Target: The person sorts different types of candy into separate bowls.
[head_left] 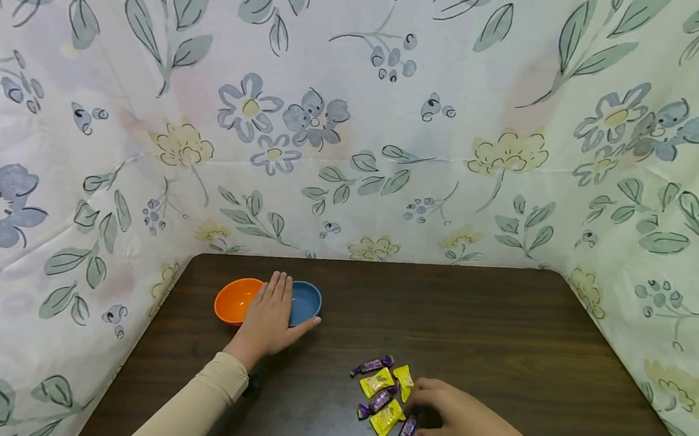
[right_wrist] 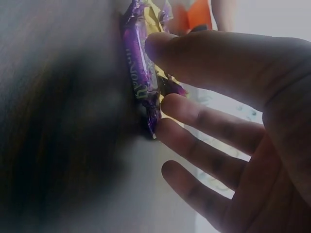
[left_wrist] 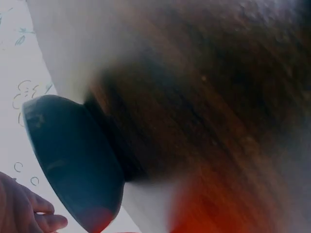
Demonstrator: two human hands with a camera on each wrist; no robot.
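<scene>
My left hand (head_left: 270,321) lies with straight fingers across the orange bowl (head_left: 233,301) and the blue bowl (head_left: 307,304), which stand side by side. Seen from the left wrist, the blue bowl (left_wrist: 73,150) shows its outer side. Beside a small group of wrapped candies is my right hand (head_left: 463,418), its fingers loosely bent. Three are yellow, among them a yellow candy (head_left: 387,419), and three are purple. The right wrist view puts the thumb tip in front of the nearest purple candy (right_wrist: 136,58); whether it touches cannot be told.
The dark wooden table (head_left: 501,326) carries the bowls at its far left and the candies near the middle front. A flowered cloth (head_left: 375,199) hangs behind it and along both sides.
</scene>
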